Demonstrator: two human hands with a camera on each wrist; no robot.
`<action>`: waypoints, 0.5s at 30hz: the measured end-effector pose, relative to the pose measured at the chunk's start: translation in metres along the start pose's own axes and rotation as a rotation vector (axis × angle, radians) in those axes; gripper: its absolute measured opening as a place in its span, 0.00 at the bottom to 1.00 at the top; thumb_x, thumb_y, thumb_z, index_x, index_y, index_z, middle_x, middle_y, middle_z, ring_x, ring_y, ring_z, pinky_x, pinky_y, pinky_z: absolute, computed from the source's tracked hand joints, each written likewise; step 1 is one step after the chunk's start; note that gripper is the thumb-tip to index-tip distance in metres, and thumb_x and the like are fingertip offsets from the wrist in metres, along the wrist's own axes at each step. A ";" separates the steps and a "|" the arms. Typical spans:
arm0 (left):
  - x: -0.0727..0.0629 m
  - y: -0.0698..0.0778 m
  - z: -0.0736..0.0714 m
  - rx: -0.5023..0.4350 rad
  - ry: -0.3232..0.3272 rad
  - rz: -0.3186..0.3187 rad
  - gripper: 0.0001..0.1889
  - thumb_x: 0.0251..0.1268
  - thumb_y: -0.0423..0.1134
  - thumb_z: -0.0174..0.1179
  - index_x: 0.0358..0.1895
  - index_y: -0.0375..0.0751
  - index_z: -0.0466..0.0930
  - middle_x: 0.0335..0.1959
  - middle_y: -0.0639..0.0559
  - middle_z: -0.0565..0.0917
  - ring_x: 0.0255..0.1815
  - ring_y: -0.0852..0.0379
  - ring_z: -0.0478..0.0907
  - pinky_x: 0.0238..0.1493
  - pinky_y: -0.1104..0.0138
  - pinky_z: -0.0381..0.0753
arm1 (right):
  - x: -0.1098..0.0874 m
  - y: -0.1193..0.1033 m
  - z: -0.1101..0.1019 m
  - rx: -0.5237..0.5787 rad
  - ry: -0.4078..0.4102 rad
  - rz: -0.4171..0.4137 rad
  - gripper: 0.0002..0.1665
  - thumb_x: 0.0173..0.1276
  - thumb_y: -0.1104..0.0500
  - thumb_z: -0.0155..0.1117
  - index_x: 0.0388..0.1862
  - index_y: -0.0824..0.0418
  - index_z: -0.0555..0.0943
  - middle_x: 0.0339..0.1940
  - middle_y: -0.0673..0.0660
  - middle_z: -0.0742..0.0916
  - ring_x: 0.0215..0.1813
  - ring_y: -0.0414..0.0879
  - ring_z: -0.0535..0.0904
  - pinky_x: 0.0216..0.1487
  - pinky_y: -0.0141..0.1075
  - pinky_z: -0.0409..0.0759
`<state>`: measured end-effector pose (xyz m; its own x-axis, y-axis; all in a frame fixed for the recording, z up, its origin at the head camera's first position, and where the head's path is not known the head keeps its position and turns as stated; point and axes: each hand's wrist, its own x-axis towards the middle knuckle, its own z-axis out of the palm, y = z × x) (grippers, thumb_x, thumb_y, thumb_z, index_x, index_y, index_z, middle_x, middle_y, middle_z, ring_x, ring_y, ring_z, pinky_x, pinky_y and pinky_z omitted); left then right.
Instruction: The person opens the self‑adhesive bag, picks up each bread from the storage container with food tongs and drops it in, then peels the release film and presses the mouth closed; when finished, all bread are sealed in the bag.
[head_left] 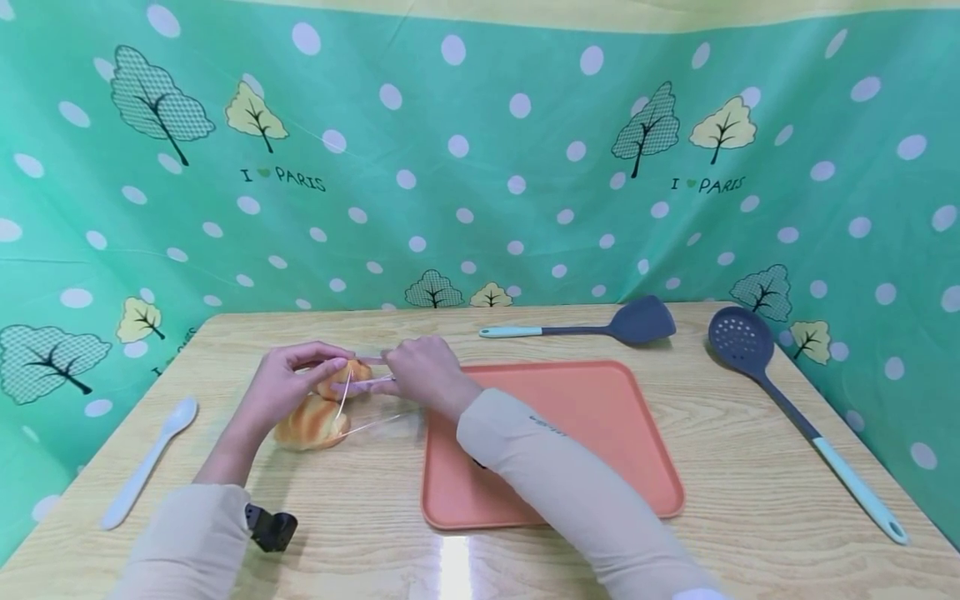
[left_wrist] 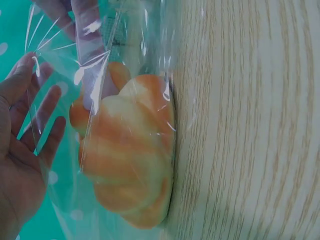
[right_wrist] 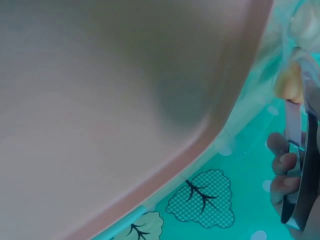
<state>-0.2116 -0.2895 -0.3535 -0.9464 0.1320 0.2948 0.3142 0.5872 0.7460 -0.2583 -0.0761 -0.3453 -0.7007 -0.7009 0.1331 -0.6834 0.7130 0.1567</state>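
Observation:
My right hand point(head_left: 429, 371) grips a pair of tongs point(right_wrist: 311, 160) with a dark, shiny handle and pale lavender ends. Between the tong ends sits a small golden bread roll point(head_left: 352, 372), at the mouth of a clear plastic bag point(head_left: 390, 422). Thumb and finger of my left hand point(head_left: 281, 387) pinch the bag's edge, the other fingers spread along the film in the left wrist view. Larger bread point(left_wrist: 127, 145) with orange-brown stripes lies inside the bag on the table, just below the roll and overlapping it.
A pink tray point(head_left: 555, 392) lies right of the bag, under my right forearm. Behind it is a dark spatula point(head_left: 641, 321) with a light blue handle. A slotted skimmer point(head_left: 750, 346) lies far right, a white spoon point(head_left: 153, 458) far left. A polka-dot curtain point(head_left: 480, 192) hangs behind the table.

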 end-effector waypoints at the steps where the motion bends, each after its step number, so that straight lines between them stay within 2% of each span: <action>1: 0.000 0.000 0.000 -0.006 -0.003 -0.003 0.11 0.73 0.38 0.64 0.48 0.34 0.88 0.47 0.42 0.89 0.45 0.75 0.81 0.46 0.79 0.78 | 0.000 -0.001 0.000 0.011 -0.009 0.004 0.29 0.70 0.29 0.58 0.49 0.49 0.88 0.25 0.45 0.84 0.23 0.38 0.69 0.21 0.30 0.70; 6: 0.000 -0.003 0.001 -0.018 -0.014 -0.001 0.10 0.72 0.37 0.64 0.48 0.34 0.88 0.47 0.39 0.88 0.45 0.74 0.82 0.47 0.79 0.78 | 0.001 -0.001 0.000 0.030 -0.046 0.007 0.29 0.69 0.28 0.58 0.45 0.48 0.88 0.22 0.44 0.81 0.22 0.38 0.68 0.21 0.30 0.70; 11: -0.001 -0.002 -0.001 0.005 -0.015 -0.010 0.11 0.74 0.39 0.63 0.49 0.35 0.88 0.47 0.44 0.89 0.46 0.74 0.81 0.48 0.79 0.77 | 0.000 0.001 -0.001 -0.023 -0.042 -0.019 0.29 0.67 0.27 0.59 0.46 0.48 0.87 0.23 0.43 0.80 0.22 0.37 0.67 0.21 0.29 0.68; 15: -0.001 -0.003 -0.001 0.003 -0.031 -0.030 0.12 0.74 0.40 0.63 0.50 0.35 0.88 0.48 0.42 0.89 0.46 0.73 0.81 0.48 0.78 0.78 | -0.001 0.002 -0.002 -0.025 -0.037 -0.038 0.32 0.67 0.26 0.58 0.47 0.49 0.87 0.24 0.44 0.82 0.22 0.37 0.68 0.22 0.29 0.69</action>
<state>-0.2113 -0.2920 -0.3551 -0.9573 0.1385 0.2536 0.2852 0.5939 0.7522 -0.2588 -0.0744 -0.3430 -0.6817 -0.7261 0.0902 -0.7048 0.6848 0.1853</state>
